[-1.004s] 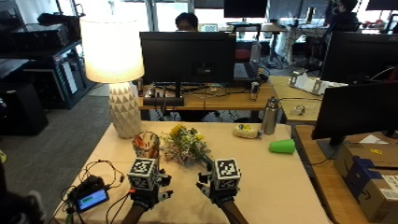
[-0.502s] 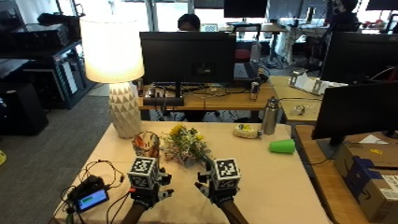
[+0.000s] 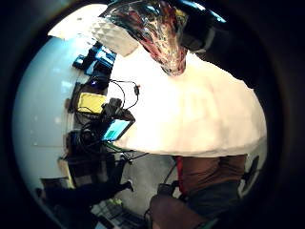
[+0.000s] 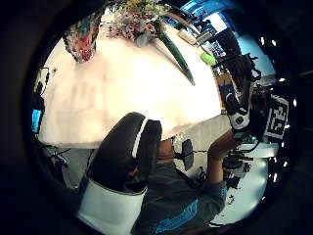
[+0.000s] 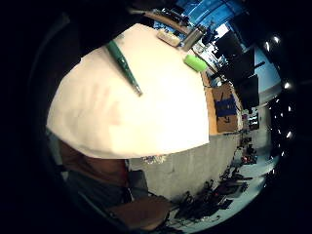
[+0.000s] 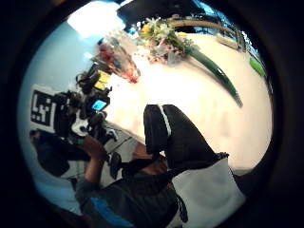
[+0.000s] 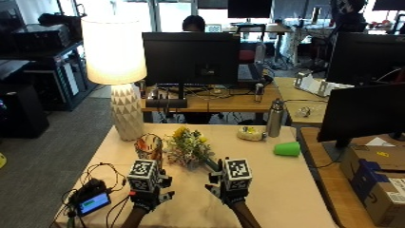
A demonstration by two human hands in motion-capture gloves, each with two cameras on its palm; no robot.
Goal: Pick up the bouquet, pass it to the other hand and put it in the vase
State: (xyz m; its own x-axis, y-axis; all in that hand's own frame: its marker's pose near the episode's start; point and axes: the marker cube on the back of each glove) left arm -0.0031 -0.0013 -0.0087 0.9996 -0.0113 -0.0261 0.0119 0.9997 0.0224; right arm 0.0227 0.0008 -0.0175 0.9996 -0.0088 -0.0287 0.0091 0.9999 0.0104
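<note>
From where I sit, the bouquet [image 7: 187, 148] lies on its side on the table [image 7: 291, 190], just at 3 o'clock of the vase [image 7: 149, 145]. Its blossoms bunch at the far end, and the green wrapped stem [image 6: 216, 71] runs back toward the person. I read the long axis as going from about 11 o'clock at the blooms to 5 o'clock at the stem tip. I judge it light and soft at the head, with petals that would crush easily. The stem bundle looks stiffer and smooth, perhaps a little slick, so I would take hold midway along the stem, clear of the flowers. The vase looks like patterned glass, upright and narrow at the foot, so I expect it could tip if knocked.

My left hand [image 7: 149, 187] hovers at 6 o'clock of the vase. My right hand [image 7: 229, 184] is near the stem end. Neither holds anything; I cannot tell how the fingers of either are set.

At 12 o'clock of the vase stands a lamp [image 7: 119, 71]; a green cup [image 7: 287, 148] lies well apart at 3 o'clock.
</note>
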